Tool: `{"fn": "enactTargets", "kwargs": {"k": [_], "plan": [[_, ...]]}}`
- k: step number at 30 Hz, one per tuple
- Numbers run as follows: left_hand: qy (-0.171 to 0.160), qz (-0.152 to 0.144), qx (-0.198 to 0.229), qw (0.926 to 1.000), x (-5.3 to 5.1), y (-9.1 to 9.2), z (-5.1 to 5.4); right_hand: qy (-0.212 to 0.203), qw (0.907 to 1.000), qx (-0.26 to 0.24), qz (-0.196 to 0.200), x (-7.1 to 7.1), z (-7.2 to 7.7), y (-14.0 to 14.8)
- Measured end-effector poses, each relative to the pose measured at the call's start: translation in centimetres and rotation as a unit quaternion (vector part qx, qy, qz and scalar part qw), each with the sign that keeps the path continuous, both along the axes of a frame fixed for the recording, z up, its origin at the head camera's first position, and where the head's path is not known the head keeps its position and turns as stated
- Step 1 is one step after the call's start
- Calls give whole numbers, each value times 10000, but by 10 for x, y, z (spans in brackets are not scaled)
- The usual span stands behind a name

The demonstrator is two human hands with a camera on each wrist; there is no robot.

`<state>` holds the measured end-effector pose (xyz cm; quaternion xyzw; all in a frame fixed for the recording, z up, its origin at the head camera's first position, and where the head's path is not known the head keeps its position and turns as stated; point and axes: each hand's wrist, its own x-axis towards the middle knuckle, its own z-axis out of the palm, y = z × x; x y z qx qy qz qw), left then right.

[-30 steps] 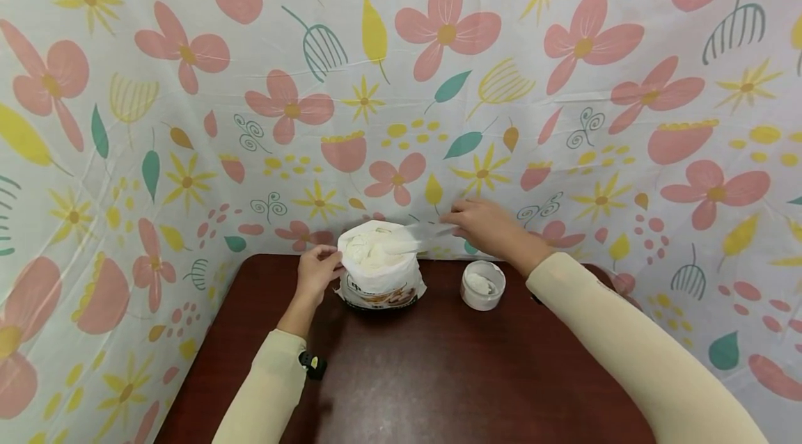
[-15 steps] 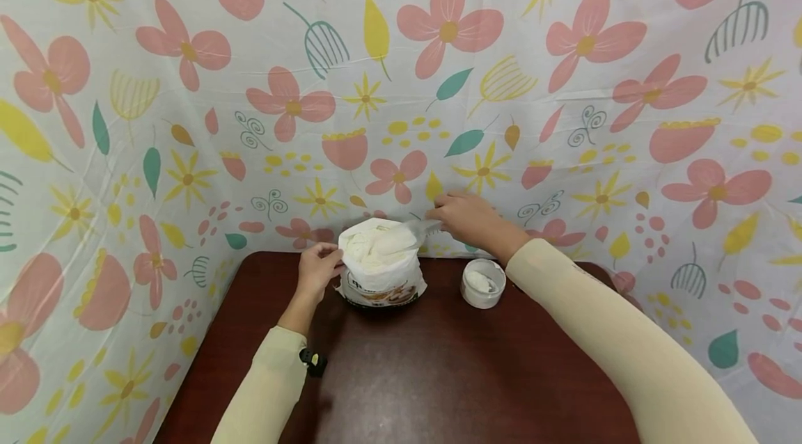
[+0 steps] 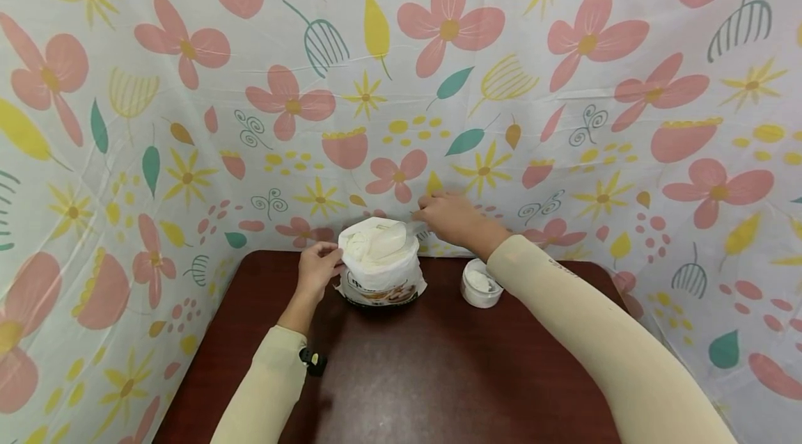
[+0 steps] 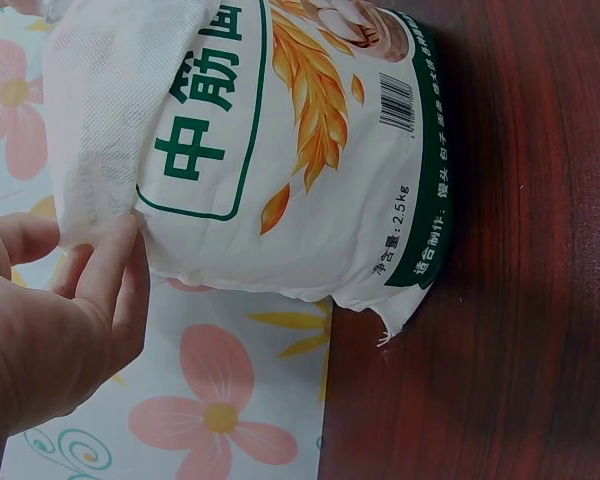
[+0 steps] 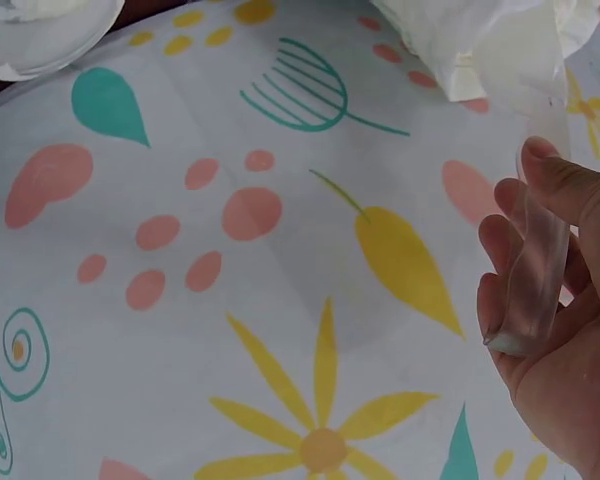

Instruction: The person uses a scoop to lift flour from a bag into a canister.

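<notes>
An open-topped bag of flour (image 3: 379, 277) stands at the table's back edge, its rim rolled outward. White flour (image 3: 358, 246) shows inside it. Thumb and fingers of my left hand (image 3: 318, 270) pinch the left side of the rim; the left wrist view shows that hand (image 4: 75, 290) holding the white fold of the bag (image 4: 220, 240). From the right, my right hand (image 3: 452, 217) grips a clear plastic scoop, its bowl (image 3: 391, 241) over the flour in the bag's mouth. In the right wrist view the fingers curl round the scoop's handle (image 5: 538, 275).
Right of the bag stands a small round tub (image 3: 480, 295) with some white powder inside. The dark red-brown table (image 3: 401, 374) meets a flower-printed cloth (image 3: 401, 110) at the back and left. A black band (image 3: 312, 362) sits on the left forearm.
My right hand has moved left toward the bag, carrying the scoop further over and into the flour. The left hand has stayed on the rim.
</notes>
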<state>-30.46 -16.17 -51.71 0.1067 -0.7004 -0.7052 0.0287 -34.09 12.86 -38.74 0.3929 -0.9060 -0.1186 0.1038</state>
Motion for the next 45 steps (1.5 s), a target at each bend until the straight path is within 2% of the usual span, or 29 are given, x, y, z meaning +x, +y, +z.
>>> {"fn": "enactTargets", "kwargs": {"k": [3, 13, 23, 45], "plan": [[0, -10, -20, 10000, 0, 0, 0, 81, 9999, 80, -14, -1, -2, -3], [43, -4, -24, 10000, 0, -1, -1, -13, 9994, 325, -70, -2, -4, -12], [44, -40, -49, 10000, 1, -2, -1, -110, 9996, 268, -46, -1, -9, -19], [-10, -60, -67, 10000, 1, -2, 2, 124, 9996, 207, 123, 5, -25, -30]]}}
